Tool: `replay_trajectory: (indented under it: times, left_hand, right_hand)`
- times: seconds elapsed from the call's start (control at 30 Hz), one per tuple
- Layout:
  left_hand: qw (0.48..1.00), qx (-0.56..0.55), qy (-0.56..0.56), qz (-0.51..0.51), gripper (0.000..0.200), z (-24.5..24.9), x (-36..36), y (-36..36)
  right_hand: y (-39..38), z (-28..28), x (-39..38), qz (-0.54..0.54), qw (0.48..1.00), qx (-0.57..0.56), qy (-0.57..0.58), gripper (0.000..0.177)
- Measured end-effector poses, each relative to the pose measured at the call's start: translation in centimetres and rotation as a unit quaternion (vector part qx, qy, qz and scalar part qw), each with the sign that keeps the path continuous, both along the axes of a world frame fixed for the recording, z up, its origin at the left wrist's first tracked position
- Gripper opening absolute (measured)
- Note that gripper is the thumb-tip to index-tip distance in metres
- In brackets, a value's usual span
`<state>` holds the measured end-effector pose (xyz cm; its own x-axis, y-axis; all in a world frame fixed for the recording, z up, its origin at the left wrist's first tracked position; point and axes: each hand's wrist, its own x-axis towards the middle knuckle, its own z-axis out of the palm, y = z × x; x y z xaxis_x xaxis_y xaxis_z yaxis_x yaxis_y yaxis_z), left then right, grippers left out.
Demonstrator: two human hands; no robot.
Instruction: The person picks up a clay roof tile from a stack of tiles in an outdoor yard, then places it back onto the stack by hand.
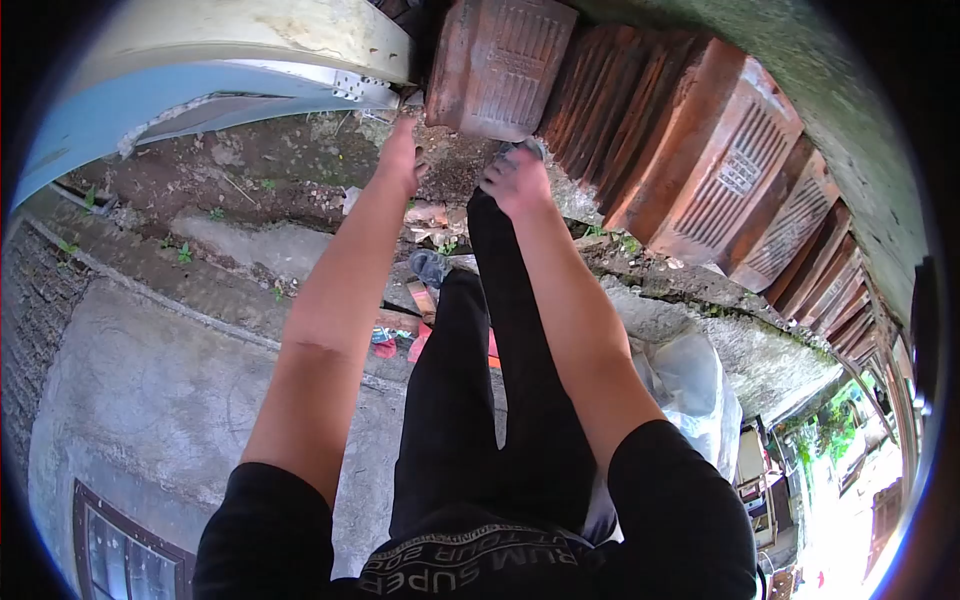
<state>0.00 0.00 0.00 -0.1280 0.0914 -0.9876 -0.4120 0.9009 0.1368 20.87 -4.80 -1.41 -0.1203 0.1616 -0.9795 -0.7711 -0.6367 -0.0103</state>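
My left hand (400, 160) reaches forward over the dirt with its fingers apart and holds nothing. Its fingertips are a little below the near left corner of a terracotta roof tile (497, 75), and I see a gap between them. My right hand (517, 182) is just below the same tile's near edge, beside a grey shoe (530, 148). Its fingers look dirty, loosely bent and spread, with nothing visible in them. To the right of that tile, many more roof tiles (625, 110) stand on edge in a tight row along the wall.
A mossy wall (850, 120) runs behind the tiles. At left is a pale blue and cream curved panel (250, 85). Rubble and brick pieces (430, 220) lie on the dirt. A clear plastic bag (690, 385) sits at right on the concrete. A framed window (130, 550) shows lower left.
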Motion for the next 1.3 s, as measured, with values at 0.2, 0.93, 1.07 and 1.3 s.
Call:
replay_trajectory:
  times: [0.2,0.93,1.07,1.3]
  left_hand:
    - [0.976,0.086,0.048,-0.194,0.028,5.7,-6.8,-15.2]
    - [0.923,0.135,0.216,-0.288,0.031,38.1,-22.3,-47.7]
    - [0.916,0.104,0.175,-0.345,0.031,38.0,-22.2,-49.2]
    - [0.867,0.193,0.144,-0.436,0.048,30.3,-22.3,-54.0]
  right_hand:
    - [-5.9,10.9,5.8,0.123,0.987,0.095,-0.042,0.039]
    - [-30.8,43.2,23.0,0.640,0.618,0.041,-0.455,0.046]
    - [-37.6,44.6,21.8,0.656,0.540,0.136,-0.510,0.065]
    - [-45.5,43.4,21.8,0.573,0.537,0.153,-0.600,0.057]
